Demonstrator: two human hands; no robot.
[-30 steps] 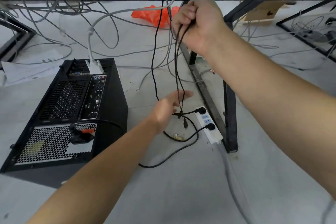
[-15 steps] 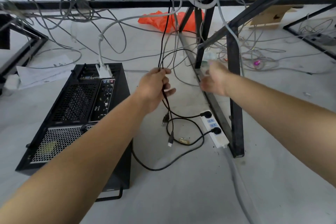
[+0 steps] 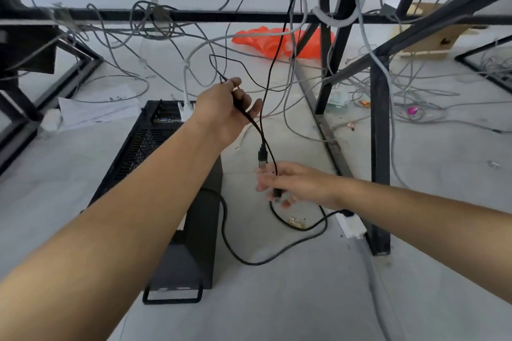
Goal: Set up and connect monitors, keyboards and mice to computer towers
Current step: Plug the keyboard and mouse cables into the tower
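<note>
Left hand (image 3: 225, 111) is raised over the floor beside the computer tower (image 3: 198, 232), fingers curled tight round two thin black cables (image 3: 254, 122), the same grip as half a second ago. The cables run up past the hand toward the black desk frame (image 3: 379, 147) and hang down below the fist.

Two USB plugs dangle at their ends: the upper plug (image 3: 262, 157) hangs free, the lower plug (image 3: 277, 193) hangs against the right fingers.

The right hand (image 3: 295, 184) has changed most. Half a second ago it was up by the frame leg; now it is low, under the plugs. It is motion-blurred, fingers stretched out and loose, touching the lower plug but not closed round it as far as the blur allows. A second ago the right hand held the cable bunch up high and the left reached in below, so the hands have swapped places.

The tower lies flat on the grey floor, rear panel up and mostly hidden behind the left forearm. A white connector (image 3: 185, 109) is plugged in at its far end.

A thick black power lead (image 3: 249, 261) loops across the floor to a white power strip (image 3: 351, 225) at the frame leg. An orange bag (image 3: 263, 40) lies further back among grey cables, with loose papers (image 3: 94, 111) to the left.
</note>
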